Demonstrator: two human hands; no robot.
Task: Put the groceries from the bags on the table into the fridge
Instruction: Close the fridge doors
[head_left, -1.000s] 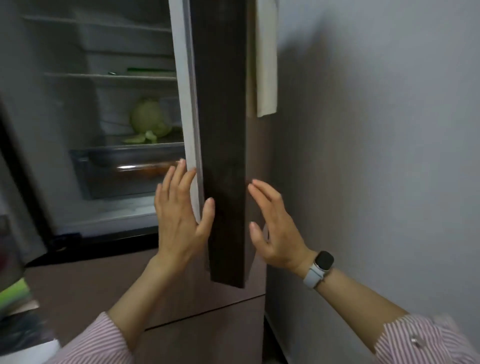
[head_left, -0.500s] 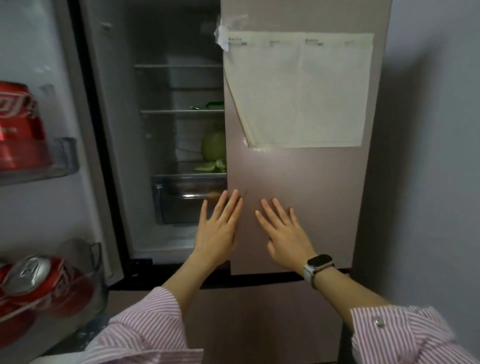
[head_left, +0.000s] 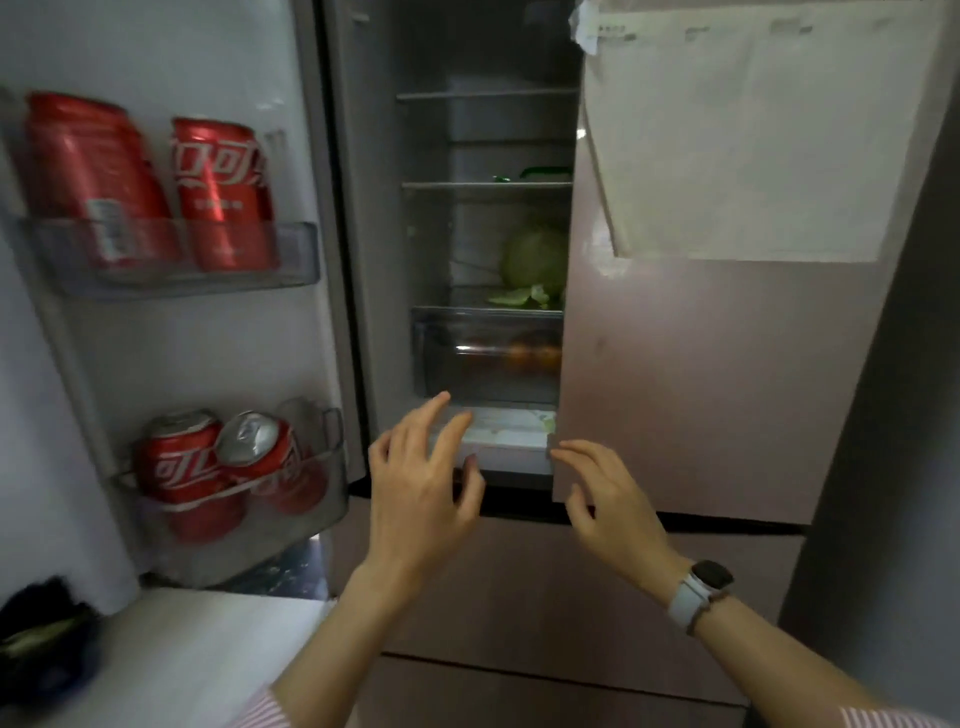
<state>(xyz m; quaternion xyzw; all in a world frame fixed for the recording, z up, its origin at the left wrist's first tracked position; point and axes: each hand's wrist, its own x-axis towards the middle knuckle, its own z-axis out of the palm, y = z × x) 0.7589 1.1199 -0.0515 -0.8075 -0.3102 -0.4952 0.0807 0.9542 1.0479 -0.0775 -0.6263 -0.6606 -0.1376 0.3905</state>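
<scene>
Fridge (head_left: 488, 135) — four cans (head_left: 221, 192), two hands (head_left: 421, 493)

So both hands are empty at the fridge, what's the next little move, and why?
Probably push the left door, which stands wide open, shut with the left hand. The right door already looks nearly closed, groceries such as the cabbage sit inside, and neither the left nor the right hand holds anything.

fridge shelf (head_left: 470, 299), cabbage (head_left: 535, 257) on it

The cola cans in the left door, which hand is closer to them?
Left. The left hand hovers just right of the lower cola cans; the right hand is farther right, by the right door.
</scene>
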